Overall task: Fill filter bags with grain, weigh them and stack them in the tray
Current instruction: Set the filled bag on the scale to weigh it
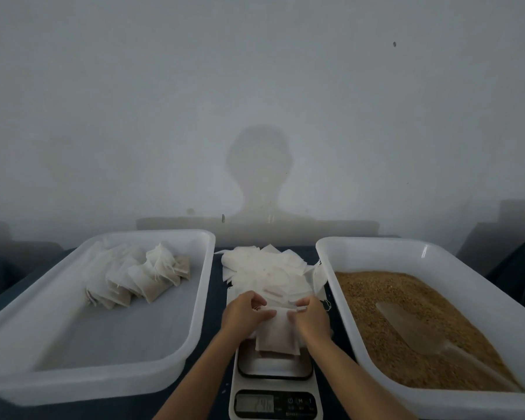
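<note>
A filled white filter bag [277, 334] lies on the platform of a small kitchen scale [275, 386] at the centre front. My left hand [243, 313] and my right hand [309, 318] both pinch the bag's top edge, one at each side. Behind the scale lies a loose heap of empty filter bags [267, 268]. The white tray on the left [140, 371] holds a row of several filled bags [140, 277] toward its back. The white tray on the right [376, 250] is full of brown grain [385, 301] with a clear scoop [419, 334] lying in it.
The trays and scale stand on a dark tabletop [215, 298] against a pale wall [255, 101] that carries my shadow. The front half of the left tray is bare. The scale's display [255, 403] shows digits too dim to read.
</note>
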The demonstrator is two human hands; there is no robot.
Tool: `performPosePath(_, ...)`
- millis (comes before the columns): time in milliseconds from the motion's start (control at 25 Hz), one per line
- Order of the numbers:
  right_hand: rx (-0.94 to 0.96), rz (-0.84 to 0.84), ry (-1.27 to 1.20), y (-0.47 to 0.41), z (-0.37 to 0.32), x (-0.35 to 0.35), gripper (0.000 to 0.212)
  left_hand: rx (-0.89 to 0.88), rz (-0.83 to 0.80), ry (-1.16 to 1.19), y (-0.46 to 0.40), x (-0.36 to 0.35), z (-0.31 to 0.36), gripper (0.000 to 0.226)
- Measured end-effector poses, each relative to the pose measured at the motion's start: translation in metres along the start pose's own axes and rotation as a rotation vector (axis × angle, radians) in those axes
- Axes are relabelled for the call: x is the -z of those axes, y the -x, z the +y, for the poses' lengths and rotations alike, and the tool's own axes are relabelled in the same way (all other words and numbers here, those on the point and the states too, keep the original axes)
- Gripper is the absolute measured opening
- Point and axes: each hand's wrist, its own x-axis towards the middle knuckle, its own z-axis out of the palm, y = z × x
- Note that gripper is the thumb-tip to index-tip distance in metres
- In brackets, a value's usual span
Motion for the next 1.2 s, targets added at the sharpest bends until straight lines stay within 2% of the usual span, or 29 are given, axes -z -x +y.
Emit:
performPosePath(120, 0.104, 0.074, -0.080, 0.005, -0.005, 0.005, 0.020, -0.070, 0.054, 0.000, 0.006, 0.006, 0.008, 0.023)
performPosePath(240, 0.295, 0.055, -0.248, 0.017, -0.021, 0.014, 0.021, -0.212, 0.129, -0.102, 0.020, 0.022, 0.024, 0.014)
performPosePath(360, 0.494, 0.013, -0.304, 0.031, -0.052, 0.020, 0.019, -0.346, 0.313, -0.334, 0.040, 0.051, 0.037, 0.016)
performPosePath(440, 0.585, -0.024, -0.345, 0.038, -0.079, 0.015, 0.017, -0.363, 0.409, -0.368, 0.050, 0.081, 0.041, 0.016)
performPosePath(560, 0.681, -0.121, -0.375, 0.052, -0.120, -0.008, 0.019, -0.288, 0.397, -0.280, 0.060, 0.137, 0.034, 0.016)
performPosePath(680, 0.709, -0.255, -0.356, 0.067, -0.146, -0.050, 0.017, -0.183, 0.384, -0.311, 0.066, 0.194, 0.002, 0.021)
performPosePath(840, 0.663, -0.597, -0.175, 0.090, -0.147, -0.109, 0.015, 0.010, 0.332, -0.383, 0.075, 0.244, -0.067, 0.027)
performPosePath(960, 0.727, -0.746, 0.019, 0.104, -0.135, -0.134, 0.011, 0.199, 0.305, -0.432, 0.081, 0.259, -0.116, 0.018)
performPosePath(1080, 0.757, -0.788, 0.137, 0.110, -0.129, -0.138, 0.012, 0.343, 0.259, -0.593, 0.088, 0.267, -0.146, 0.015)
performPosePath(1200, 0.765, -0.823, 0.205, 0.108, -0.128, -0.133, 0.012, 0.367, 0.251, -1.041, 0.091, 0.264, -0.154, 0.013)
